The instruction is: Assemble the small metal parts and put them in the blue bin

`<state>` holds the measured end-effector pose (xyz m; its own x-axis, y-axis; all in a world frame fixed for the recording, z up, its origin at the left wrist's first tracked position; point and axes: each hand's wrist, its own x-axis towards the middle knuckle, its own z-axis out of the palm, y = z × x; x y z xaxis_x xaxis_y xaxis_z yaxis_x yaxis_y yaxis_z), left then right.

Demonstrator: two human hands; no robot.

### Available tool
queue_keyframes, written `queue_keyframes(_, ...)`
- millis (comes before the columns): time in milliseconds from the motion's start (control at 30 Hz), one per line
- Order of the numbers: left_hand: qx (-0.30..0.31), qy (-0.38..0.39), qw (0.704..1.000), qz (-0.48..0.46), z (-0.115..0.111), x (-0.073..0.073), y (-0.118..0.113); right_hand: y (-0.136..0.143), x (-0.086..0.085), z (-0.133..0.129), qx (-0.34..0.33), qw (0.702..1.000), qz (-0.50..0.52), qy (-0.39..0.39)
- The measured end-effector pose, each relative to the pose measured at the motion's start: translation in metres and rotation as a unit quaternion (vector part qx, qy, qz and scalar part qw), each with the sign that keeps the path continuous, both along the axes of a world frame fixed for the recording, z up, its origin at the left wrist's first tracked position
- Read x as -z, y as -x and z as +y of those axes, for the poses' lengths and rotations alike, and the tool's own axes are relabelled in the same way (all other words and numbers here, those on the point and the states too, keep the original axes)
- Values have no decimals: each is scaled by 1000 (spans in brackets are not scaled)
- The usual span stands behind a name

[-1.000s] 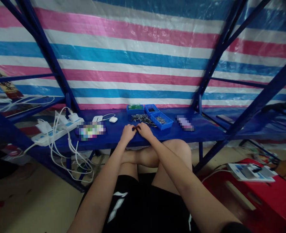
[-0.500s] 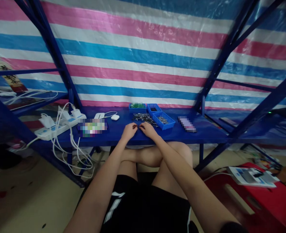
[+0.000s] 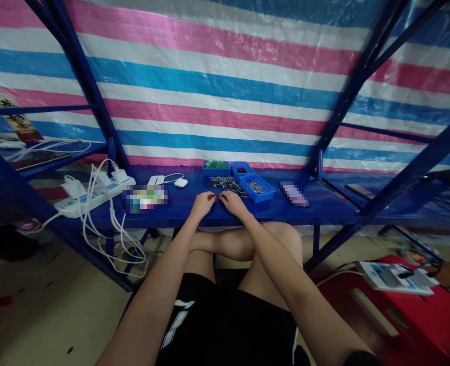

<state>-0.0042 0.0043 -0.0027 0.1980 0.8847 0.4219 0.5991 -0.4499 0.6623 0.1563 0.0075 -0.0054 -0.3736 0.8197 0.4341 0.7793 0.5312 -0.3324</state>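
Observation:
My left hand (image 3: 204, 204) and my right hand (image 3: 230, 202) are close together over the front of the blue table (image 3: 179, 206). Both have their fingers pinched, and whatever is between the fingertips is too small to make out. Just beyond them lies a loose pile of thin black and silver pieces (image 3: 227, 185). To the right of the pile, a blue bin (image 3: 260, 197) holds similar slim silvery pieces. Behind stand a small blue bin with dark pieces (image 3: 242, 170) and another with green pieces (image 3: 216, 166).
Phones lie at the left (image 3: 147, 197) and right (image 3: 294, 193) of the table. A white earbud case (image 3: 181, 182) sits near a white charger. A power strip (image 3: 95, 195) trails tangled cables over the left edge. Blue metal posts (image 3: 341, 101) rise both sides; a red stool (image 3: 423, 320) stands lower right.
The view has shifted very slightly. Both hands stay in nearly the same place, fingers still pinched, and the bins and pile look the same.

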Motion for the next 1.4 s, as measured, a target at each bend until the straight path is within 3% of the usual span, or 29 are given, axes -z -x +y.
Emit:
queue_keyframes(300, 19, 9, 999, -38, 1, -2, 1, 0, -5, -5, 10, 999, 43, 16)
queue_keyframes(767, -5, -4, 998, -62, -3, -3, 0, 1, -5, -5, 9, 1000, 12, 5)
queue_keyframes(1133, 28, -10, 994, -108, -2, -5, 1, 1, -7, -7, -4, 1000, 6, 18)
queue_keyframes(1400, 9, -3, 997, -78, -5, -4, -1, 0, -10, -10, -23, 995, 99, 18)
